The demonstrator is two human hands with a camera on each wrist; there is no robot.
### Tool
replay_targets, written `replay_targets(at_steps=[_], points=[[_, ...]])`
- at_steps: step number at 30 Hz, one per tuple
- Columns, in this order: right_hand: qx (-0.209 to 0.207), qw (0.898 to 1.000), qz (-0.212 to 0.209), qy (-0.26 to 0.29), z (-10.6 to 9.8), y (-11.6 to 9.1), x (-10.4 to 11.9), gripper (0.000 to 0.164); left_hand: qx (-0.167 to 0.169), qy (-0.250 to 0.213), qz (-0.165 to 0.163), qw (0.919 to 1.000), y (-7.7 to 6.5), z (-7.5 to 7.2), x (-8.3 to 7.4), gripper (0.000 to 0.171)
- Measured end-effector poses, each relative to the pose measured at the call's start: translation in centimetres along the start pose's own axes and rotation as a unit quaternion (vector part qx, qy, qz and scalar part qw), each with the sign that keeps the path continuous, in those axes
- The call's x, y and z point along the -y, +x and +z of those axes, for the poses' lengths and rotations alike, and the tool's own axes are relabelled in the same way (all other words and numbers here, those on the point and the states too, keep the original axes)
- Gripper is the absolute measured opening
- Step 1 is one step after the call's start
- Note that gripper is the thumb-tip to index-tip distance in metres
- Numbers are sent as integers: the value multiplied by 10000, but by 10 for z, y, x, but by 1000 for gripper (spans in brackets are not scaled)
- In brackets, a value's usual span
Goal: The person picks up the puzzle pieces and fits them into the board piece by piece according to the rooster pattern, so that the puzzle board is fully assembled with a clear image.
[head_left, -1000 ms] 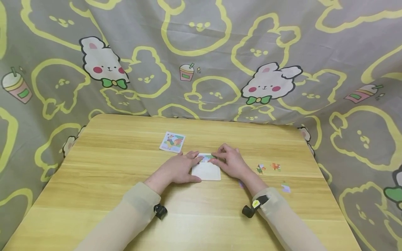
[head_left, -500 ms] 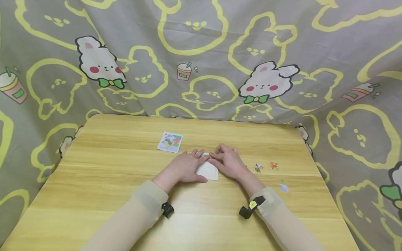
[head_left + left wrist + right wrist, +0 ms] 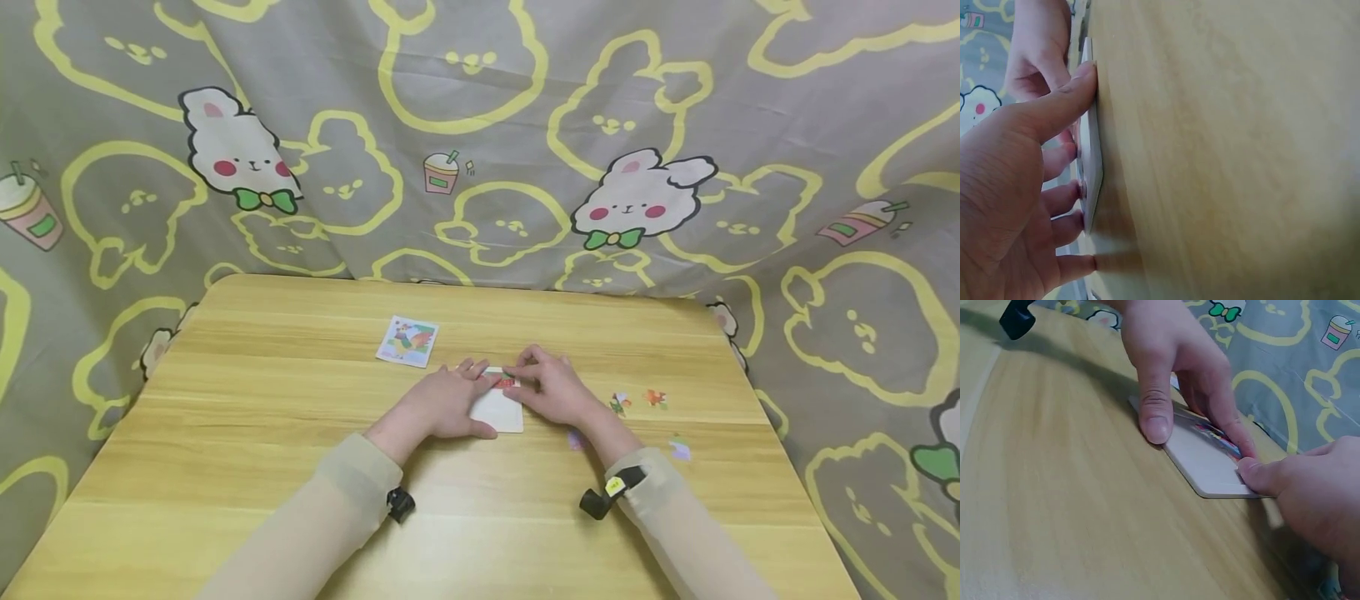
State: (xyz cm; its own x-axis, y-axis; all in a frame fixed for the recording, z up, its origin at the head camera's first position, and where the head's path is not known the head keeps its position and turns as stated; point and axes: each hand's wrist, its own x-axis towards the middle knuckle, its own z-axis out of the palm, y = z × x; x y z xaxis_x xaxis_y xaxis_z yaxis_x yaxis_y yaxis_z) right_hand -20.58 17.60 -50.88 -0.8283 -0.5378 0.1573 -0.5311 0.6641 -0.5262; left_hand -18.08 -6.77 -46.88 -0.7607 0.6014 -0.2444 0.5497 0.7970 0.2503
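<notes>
A white puzzle board [image 3: 497, 414] lies on the table in front of me, with colored puzzle pieces along its far edge. My left hand [image 3: 442, 404] rests over the board's left side. In the left wrist view its thumb [image 3: 1075, 87] lies on the board's edge, while its spread fingers touch the far part. At the far right corner, my right hand [image 3: 555, 390] pinches a red-and-green puzzle piece [image 3: 509, 382] between thumb and forefinger, against the board. The right wrist view shows the colored pieces [image 3: 1219, 439] partly hidden by the left fingers.
A square picture card [image 3: 408, 342] lies farther back to the left. Loose puzzle pieces lie right of the right hand: a multicolored one [image 3: 619, 404], an orange one [image 3: 656, 398], a lilac one [image 3: 680, 448] and another lilac one [image 3: 576, 440] beside the wrist. A patterned curtain [image 3: 480, 150] hangs behind.
My left hand has shifted right over the board, covering more of its left side. The right fingers have stayed at the far corner, and a red piece now shows between the hands.
</notes>
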Motion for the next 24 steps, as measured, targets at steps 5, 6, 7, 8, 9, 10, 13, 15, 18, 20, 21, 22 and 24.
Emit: replay_targets(at_steps=[5, 6, 7, 8, 9, 10, 13, 15, 18, 20, 21, 22, 24], points=[[26, 10000, 90, 20, 1, 2, 1, 40, 69, 75, -63, 9999, 0, -1, -1, 98], [-11, 10000, 93, 16, 2, 2, 1, 39, 77, 76, -69, 9999, 0, -1, -1, 98], [-46, 9999, 108, 30, 2, 2, 2, 39, 87, 79, -76, 9999, 1, -2, -1, 98], [-103, 9999, 100, 31, 3, 2, 2, 38, 92, 92, -81, 9999, 1, -1, -1, 98], [-154, 9998, 92, 29, 4, 2, 2, 38, 98, 107, -85, 9999, 1, -1, -1, 99], [-203, 9998, 72, 37, 5, 2, 2, 37, 95, 111, -87, 9999, 1, -2, -1, 99], [-314, 9995, 31, 33, 6, 2, 2, 36, 68, 162, -78, 9998, 1, -2, -1, 99], [-343, 9994, 28, 33, 7, 1, 2, 36, 54, 228, -53, 9997, 0, -1, -1, 100], [-325, 9994, 87, 78, 7, 1, 2, 36, 43, 367, 18, 9993, -1, 0, -1, 99], [-298, 9994, 129, 88, 7, 0, 1, 37, 14, 431, 72, 9990, -3, 0, 0, 99], [-290, 9994, 143, 86, 7, 0, 1, 37, -9, 447, 96, 9990, -4, 0, 0, 99], [-276, 9994, 164, 85, 7, 0, 1, 37, -51, 444, 124, 9989, -6, 0, 1, 98], [-272, 9995, 167, 55, 8, 0, 0, 37, -150, 394, 179, 9989, -10, 1, 3, 97]])
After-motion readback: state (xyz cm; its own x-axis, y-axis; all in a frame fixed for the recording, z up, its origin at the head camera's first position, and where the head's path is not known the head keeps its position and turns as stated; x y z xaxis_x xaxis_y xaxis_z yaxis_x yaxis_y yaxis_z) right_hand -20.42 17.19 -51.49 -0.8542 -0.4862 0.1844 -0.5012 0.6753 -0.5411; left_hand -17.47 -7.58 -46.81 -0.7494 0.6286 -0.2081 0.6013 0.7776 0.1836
